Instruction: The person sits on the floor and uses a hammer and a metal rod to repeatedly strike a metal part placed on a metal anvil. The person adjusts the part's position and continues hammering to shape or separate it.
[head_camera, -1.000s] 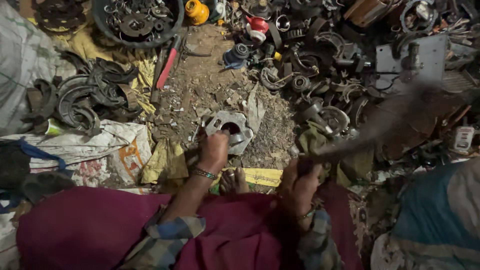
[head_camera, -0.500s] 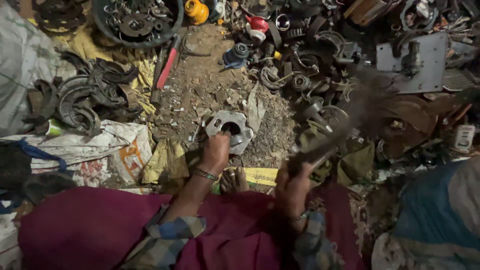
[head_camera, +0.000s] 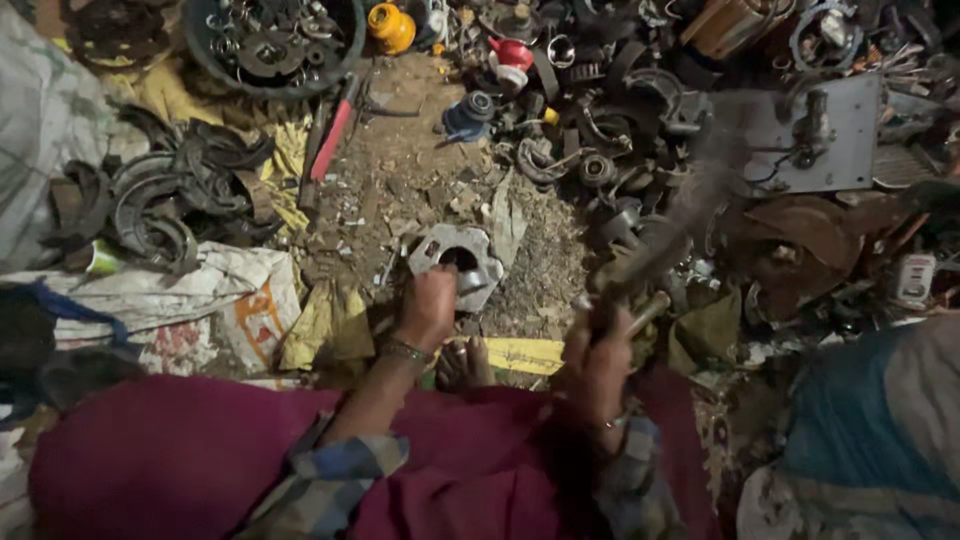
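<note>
A: What is being worked on?

B: A grey metal casting (head_camera: 455, 262) with a round hole in its middle and a notched edge. It lies flat on the dirt ground (head_camera: 400, 180), in the small bare patch between the heaps of scrap, just in front of the person's knees.

A: Which of the hands is on it?

B: The left hand (head_camera: 430, 308). It rests on the near edge of the casting, fingers curled down over the rim, pressing or gripping it; how tightly cannot be told. A metal bracelet (head_camera: 408, 351) sits on that wrist.

A: And the other?

B: The right hand (head_camera: 598, 352) is closed in a fist around the handle of a hammer (head_camera: 670, 235). The handle slants up and away to the right, and its far end is smeared with motion blur, so the head cannot be made out clearly. It is raised above the ground, off to the right of the casting and not touching it.

A: What lies around?

B: A bare foot (head_camera: 464, 364) pokes out from a magenta cloth (head_camera: 200, 460) over the lap, just below the casting. A yellow strip (head_camera: 525, 354) lies beside the foot. To the left is a white printed sack (head_camera: 200, 300), and beyond it a pile of dark curved metal pieces (head_camera: 170, 200). A red-handled tool (head_camera: 332, 140) lies on the dirt further up, near a round black tub (head_camera: 270, 45) full of rings and parts. To the right, a grey metal plate (head_camera: 810, 130) sits among rusty scrap.
</note>
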